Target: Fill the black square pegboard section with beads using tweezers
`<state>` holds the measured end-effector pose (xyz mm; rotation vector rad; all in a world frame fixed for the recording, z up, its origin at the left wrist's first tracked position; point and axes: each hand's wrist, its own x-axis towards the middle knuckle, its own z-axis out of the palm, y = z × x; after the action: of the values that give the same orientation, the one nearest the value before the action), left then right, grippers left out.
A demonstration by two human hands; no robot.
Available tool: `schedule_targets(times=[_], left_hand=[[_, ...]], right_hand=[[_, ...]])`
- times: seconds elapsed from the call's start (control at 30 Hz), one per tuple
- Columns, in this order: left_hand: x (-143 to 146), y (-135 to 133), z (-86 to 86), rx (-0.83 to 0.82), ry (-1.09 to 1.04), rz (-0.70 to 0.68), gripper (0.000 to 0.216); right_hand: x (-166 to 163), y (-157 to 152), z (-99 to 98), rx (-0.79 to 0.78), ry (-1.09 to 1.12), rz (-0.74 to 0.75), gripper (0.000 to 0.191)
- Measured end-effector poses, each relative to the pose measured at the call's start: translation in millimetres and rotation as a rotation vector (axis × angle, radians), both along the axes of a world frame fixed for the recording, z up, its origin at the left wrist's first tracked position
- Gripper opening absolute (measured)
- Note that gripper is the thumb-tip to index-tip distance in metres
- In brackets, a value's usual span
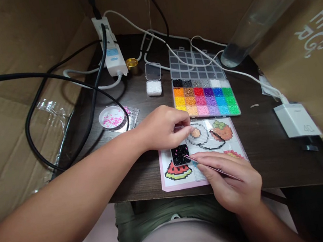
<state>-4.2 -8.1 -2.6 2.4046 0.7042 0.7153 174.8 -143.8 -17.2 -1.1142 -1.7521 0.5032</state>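
My right hand [233, 175] grips slim pink tweezers [221, 171] like a pen. Their tips reach into a small square box of black beads [181, 156], where a few pink beads lie among the black. Just above that box is my left hand [165, 126], thumb and forefinger brought together over the pattern sheet; whatever lies between the fingertips is too small to make out. Under both hands a clear pegboard [201, 175] rests on the pattern sheet [179, 184], which shows a watermelon slice, a fried egg and an orange fruit. A line of black beads [219, 139] curves across the board.
Behind the sheet lies an open bead case [209, 116] of many colours. A small box of white beads [154, 88] and a dish of pink and white beads [111, 117] sit leftward. A power strip [112, 51], cables, a charger [297, 120] and a clear cylinder [258, 19] surround them.
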Motion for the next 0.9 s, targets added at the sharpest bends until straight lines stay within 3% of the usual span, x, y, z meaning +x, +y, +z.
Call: schedule_targets(times=[0.6, 0.9], left_hand=[[-1.4, 2.7, 1.9, 0.012, 0.002, -0.001, 0.015], [-2.2, 2.7, 3.0, -0.004, 0.032, 0.001, 0.016]], right_hand=[[6.8, -5.7, 3.5, 0.032, 0.133, -0.059, 0.031], [38.7, 8.9, 1.6, -0.029, 0.108, -0.313, 0.026]])
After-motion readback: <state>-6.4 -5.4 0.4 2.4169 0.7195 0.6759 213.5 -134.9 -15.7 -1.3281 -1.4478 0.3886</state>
